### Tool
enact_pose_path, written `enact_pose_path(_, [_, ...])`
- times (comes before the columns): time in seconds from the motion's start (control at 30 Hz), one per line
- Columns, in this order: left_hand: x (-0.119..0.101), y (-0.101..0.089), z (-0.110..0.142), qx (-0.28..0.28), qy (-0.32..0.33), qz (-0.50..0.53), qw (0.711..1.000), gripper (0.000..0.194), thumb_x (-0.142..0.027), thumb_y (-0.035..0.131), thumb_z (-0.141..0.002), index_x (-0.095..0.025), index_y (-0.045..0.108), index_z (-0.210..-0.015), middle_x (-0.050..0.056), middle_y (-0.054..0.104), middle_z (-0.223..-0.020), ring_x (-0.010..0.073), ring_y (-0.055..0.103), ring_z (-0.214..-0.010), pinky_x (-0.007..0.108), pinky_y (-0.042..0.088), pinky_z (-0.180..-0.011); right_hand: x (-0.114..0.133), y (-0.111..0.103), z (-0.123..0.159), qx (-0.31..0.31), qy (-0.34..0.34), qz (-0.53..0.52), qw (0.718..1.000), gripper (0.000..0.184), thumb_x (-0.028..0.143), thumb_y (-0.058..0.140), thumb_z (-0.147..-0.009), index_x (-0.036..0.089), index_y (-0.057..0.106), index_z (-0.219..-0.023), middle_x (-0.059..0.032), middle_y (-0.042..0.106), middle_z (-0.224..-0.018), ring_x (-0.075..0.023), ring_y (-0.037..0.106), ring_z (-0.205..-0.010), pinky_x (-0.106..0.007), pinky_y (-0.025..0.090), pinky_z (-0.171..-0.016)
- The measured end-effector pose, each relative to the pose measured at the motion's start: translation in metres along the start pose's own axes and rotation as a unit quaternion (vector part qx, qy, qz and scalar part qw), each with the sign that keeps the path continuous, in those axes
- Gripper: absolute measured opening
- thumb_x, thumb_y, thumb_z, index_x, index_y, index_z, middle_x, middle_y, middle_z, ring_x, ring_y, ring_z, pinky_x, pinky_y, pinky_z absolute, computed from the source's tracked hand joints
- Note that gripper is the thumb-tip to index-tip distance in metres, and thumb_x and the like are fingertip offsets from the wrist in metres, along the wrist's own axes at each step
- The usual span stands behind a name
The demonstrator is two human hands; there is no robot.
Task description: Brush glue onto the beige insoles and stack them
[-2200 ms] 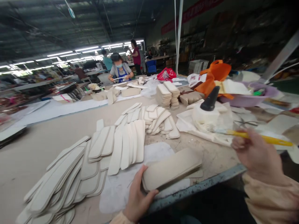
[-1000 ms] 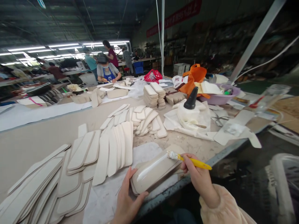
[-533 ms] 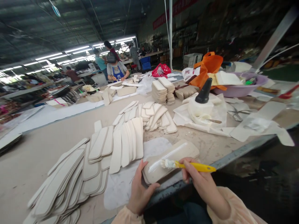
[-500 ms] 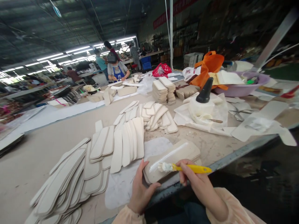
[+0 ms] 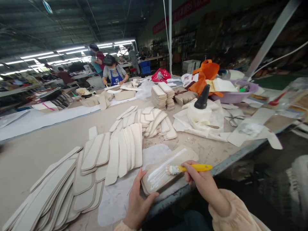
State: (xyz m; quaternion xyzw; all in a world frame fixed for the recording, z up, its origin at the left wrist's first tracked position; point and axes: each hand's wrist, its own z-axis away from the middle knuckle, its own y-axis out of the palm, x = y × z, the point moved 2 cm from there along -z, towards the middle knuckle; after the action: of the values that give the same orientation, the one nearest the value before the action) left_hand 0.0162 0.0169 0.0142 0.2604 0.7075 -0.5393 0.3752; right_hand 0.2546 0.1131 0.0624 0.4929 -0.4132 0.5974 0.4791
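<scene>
My right hand (image 5: 201, 181) grips the yellow handle of a brush (image 5: 201, 167), whose bristles are coated in white paste. The bristles touch the top of a long beige panel (image 5: 156, 179) with rounded corners, which has wet, shiny streaks along it. At the panel's near left end, my left hand (image 5: 137, 202) holds it with thumb and fingers on either side of the corner. A white sheet (image 5: 112, 205) lies partly beneath the panel, near the table's edge. Whether more panels are stacked under this one, I cannot tell.
Several fanned panels (image 5: 53, 189) spread to the left. Behind them stand stacked panels (image 5: 158, 96). A white tub with a black cone (image 5: 202, 99) sits beyond my right hand, near scissors (image 5: 233, 118) and a purple basin (image 5: 251, 91). A co-worker (image 5: 115, 75) works across the table.
The brush has moved slightly along the panel, and the wet streaks now cover a wider patch. My left hand stays at the same end. The whole view has shifted a little.
</scene>
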Motion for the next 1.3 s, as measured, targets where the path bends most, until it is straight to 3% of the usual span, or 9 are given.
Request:
enact_pose_path(0.2, [0.004,0.001,0.000,-0.009,-0.020,-0.009,1.000,0.084,-0.038,0.071,-0.072,-0.023,0.028,-0.143,0.012,0.054,-0.135,0.0312,0.046,-0.128,0.054,0.033,-0.109,0.006,-0.046,-0.017,-0.104,-0.034,0.047,0.993,0.037,0.056,0.054,-0.085,0.019,0.060,-0.083,0.0034,0.054,-0.052,-0.0140,0.050,-0.046,-0.027,0.041,-0.048])
enact_pose_path(0.37, [0.003,0.005,-0.001,-0.049,-0.023,0.004,0.999,0.081,-0.039,0.070,-0.070,-0.025,0.033,-0.141,0.009,0.056,-0.133,0.0311,0.048,-0.126,0.053,0.033,-0.109,0.012,-0.061,-0.020,-0.163,-0.085,0.095,0.978,0.034,0.053,0.054,-0.086,0.020,0.059,-0.081,0.0031,0.053,-0.051,-0.0140,0.048,-0.046,-0.028,0.042,-0.051])
enact_pose_path(0.5, [0.006,0.007,-0.001,-0.062,-0.013,0.000,0.998,0.079,-0.042,0.069,-0.070,-0.024,0.036,-0.140,0.010,0.058,-0.131,0.0321,0.050,-0.124,0.052,0.037,-0.107,0.014,-0.050,-0.013,-0.163,-0.131,0.077,0.975,0.029,0.049,0.053,-0.089,0.021,0.059,-0.085,0.0023,0.053,-0.056,-0.0148,0.049,-0.052,-0.029,0.043,-0.056])
enact_pose_path(0.7, [0.014,0.010,-0.002,-0.073,0.008,-0.010,0.997,0.076,-0.046,0.067,-0.070,-0.023,0.039,-0.137,0.009,0.058,-0.130,0.0327,0.051,-0.124,0.052,0.038,-0.106,0.002,-0.003,-0.006,-0.017,-0.099,-0.006,0.995,0.031,0.048,0.048,-0.092,0.020,0.061,-0.092,0.0013,0.054,-0.057,-0.0153,0.051,-0.052,-0.028,0.042,-0.052])
enact_pose_path(0.77, [0.016,0.010,-0.002,-0.072,0.014,-0.013,0.997,0.076,-0.046,0.067,-0.070,-0.024,0.039,-0.137,0.009,0.059,-0.130,0.0326,0.051,-0.123,0.052,0.038,-0.106,-0.002,0.004,-0.008,-0.002,-0.091,-0.004,0.996,0.030,0.048,0.049,-0.091,0.020,0.061,-0.090,0.0017,0.054,-0.055,-0.0151,0.051,-0.051,-0.027,0.043,-0.053])
enact_pose_path(1.1, [0.010,0.008,-0.003,-0.066,0.017,-0.016,0.998,0.071,-0.043,0.066,-0.071,-0.024,0.042,-0.135,0.009,0.058,-0.131,0.0326,0.049,-0.125,0.051,0.038,-0.106,0.008,-0.047,-0.032,-0.178,-0.117,0.059,0.975,0.031,0.051,0.054,-0.087,0.021,0.059,-0.086,0.0017,0.055,-0.057,-0.0159,0.051,-0.051,-0.029,0.043,-0.054])
enact_pose_path(1.2, [0.008,0.006,-0.003,-0.069,0.012,-0.009,0.998,0.071,-0.042,0.068,-0.070,-0.023,0.043,-0.134,0.010,0.057,-0.132,0.0333,0.050,-0.125,0.052,0.039,-0.106,0.013,-0.044,-0.023,-0.170,-0.130,0.038,0.976,0.030,0.050,0.053,-0.088,0.021,0.059,-0.087,0.0018,0.054,-0.058,-0.0156,0.050,-0.053,-0.029,0.044,-0.056])
enact_pose_path(1.3, [0.004,0.003,-0.002,-0.045,0.001,-0.008,0.999,0.073,-0.038,0.070,-0.070,-0.023,0.042,-0.136,0.011,0.055,-0.135,0.0327,0.049,-0.126,0.053,0.038,-0.107,0.013,-0.033,-0.011,-0.116,-0.136,0.005,0.984,0.029,0.048,0.053,-0.089,0.020,0.059,-0.089,0.0021,0.052,-0.057,-0.0152,0.049,-0.054,-0.029,0.043,-0.056])
